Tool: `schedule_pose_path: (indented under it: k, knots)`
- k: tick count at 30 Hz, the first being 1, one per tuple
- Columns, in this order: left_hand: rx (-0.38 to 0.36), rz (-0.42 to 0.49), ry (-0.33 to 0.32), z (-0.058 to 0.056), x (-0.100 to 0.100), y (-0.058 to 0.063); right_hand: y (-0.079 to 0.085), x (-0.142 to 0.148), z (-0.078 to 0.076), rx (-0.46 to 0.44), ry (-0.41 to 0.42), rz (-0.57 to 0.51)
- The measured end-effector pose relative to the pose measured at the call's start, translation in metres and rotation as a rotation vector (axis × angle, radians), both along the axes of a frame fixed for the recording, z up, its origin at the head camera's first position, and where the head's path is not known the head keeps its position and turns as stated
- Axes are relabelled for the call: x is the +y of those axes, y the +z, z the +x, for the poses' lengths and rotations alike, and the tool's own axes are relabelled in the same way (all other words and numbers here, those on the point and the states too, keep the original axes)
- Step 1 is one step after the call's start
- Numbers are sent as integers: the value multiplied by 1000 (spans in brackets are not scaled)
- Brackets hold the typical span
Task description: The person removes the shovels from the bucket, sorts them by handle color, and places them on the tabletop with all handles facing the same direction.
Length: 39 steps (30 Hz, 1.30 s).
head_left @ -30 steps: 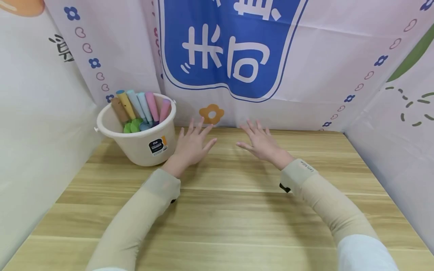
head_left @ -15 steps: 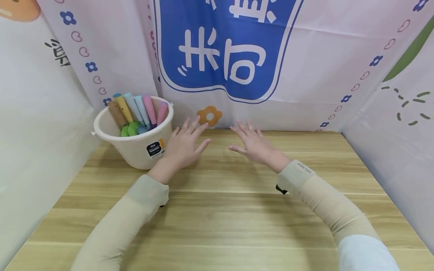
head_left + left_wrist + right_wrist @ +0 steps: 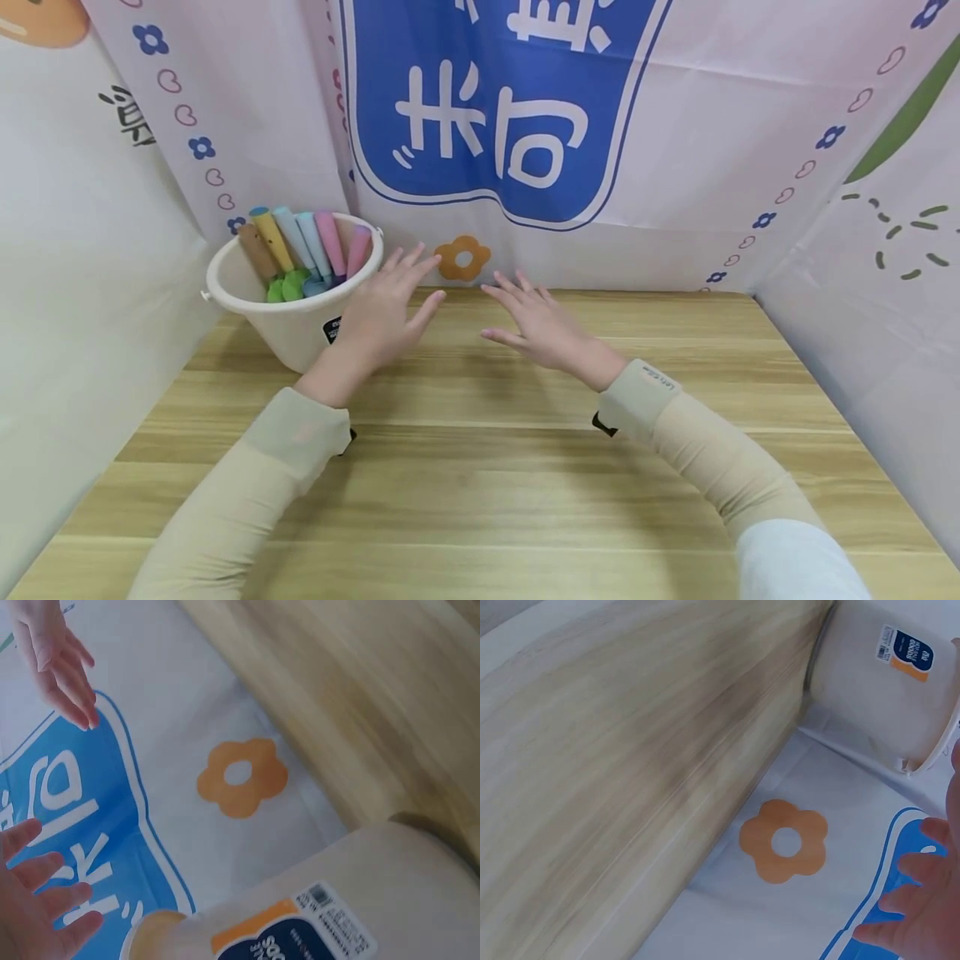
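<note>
L hand by smooth white bucket, R hand well apart

L fingers straight-ish & spread, in front of bucket's R side, overlapping its printed label in head view; can't tell if touching. R fingers also extended, slightly fanned, nr back edge of tabletop. Bucket: round, tapered, rolled rim, plastic-looking, standing upright at back L of table. Inside, leaning: slim rounded handles, approx. six – brown, yellow, two pale blue, two pink – w/ green lobed pieces lower down. Tabletop: streaky wood grain, slight sheen. Behind: creased fabric backdrop w/ blue panel, white characters & orange flower. Arms in wrinkled beige sleeves.
</note>
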<state>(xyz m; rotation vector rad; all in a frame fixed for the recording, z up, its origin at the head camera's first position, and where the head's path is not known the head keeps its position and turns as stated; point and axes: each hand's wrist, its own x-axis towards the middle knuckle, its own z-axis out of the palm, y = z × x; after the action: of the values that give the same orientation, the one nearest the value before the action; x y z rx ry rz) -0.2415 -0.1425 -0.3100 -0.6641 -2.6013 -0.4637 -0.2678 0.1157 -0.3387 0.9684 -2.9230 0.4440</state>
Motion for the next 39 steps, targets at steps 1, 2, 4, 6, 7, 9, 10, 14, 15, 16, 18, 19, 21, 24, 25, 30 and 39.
schedule_pose_path:
  k: [1,2,4,6,7,9,10,14,15,16,18,19,21,24,25,30,39]
  knots:
    - [12,15,-5,0,-2,1,0,-2,0,3,0,-4]
    - [21,31,-8,0,-4,3,0,-3,0,6,1,-11]
    - [27,70,-12,0,-9,6,1,-6,0,7,2,-27]
    - [34,114,-15,0,-13,9,1,-10,-1,9,6,-43]
    - [40,133,-14,1,-16,11,1,-11,-1,14,10,-52]
    - [59,167,-10,1,-21,13,2,-15,-2,22,14,-79]
    - [74,183,-5,1,-23,14,2,-17,-2,29,15,-89]
    - [108,234,48,0,-35,16,1,-24,-2,52,18,-139]
    - [111,245,66,0,-38,17,1,-26,-2,56,20,-149]
    - [115,254,82,1,-41,18,1,-28,-1,59,22,-160]
    - [121,261,115,1,-47,21,0,-32,0,61,25,-179]
    - [128,264,129,2,-50,22,-1,-34,0,65,29,-189]
    - [147,267,142,2,-56,24,-1,-39,0,76,35,-210]
    - [162,285,168,2,-65,27,-3,-45,-1,89,45,-256]
    - [163,296,179,1,-68,28,-4,-48,-2,92,48,-274]
    - [159,372,248,-2,-86,30,-9,-58,-6,68,41,-401]
    - [185,508,322,-4,-109,31,-17,-82,-10,-32,-6,-588]
